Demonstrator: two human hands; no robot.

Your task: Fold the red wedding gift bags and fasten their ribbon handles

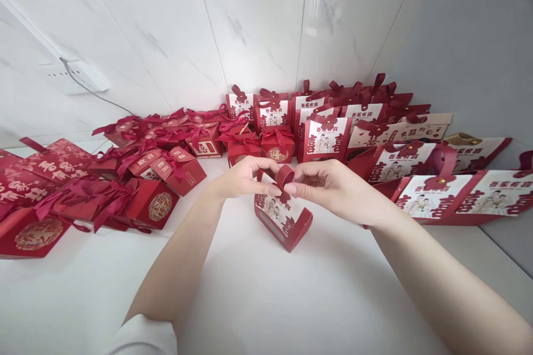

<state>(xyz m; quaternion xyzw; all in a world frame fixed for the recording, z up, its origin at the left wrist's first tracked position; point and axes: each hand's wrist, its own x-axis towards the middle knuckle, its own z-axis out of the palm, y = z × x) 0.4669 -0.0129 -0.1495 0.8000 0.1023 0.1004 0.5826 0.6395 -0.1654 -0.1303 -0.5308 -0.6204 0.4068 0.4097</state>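
A red and white paper gift box [278,212] with a printed couple and red characters stands tilted on the white table in the middle. My left hand [250,177] is closed at the top left of this box, thumb on its front and fingers behind. From the right, my right hand [318,184] pinches the looped red strap [285,176] at the top edge, thumb and fingers together. The fingertips of both hands nearly meet there and partly hide the fastening under the strap.
Similar handled gift boxes [327,141] stand in rows behind and to the right. Red ribbon-tied boxes [150,203] crowd the left and back of the white table [266,299]. A marbled tile wall [250,22] rises behind, with a cable [94,91] running from a socket [77,76].
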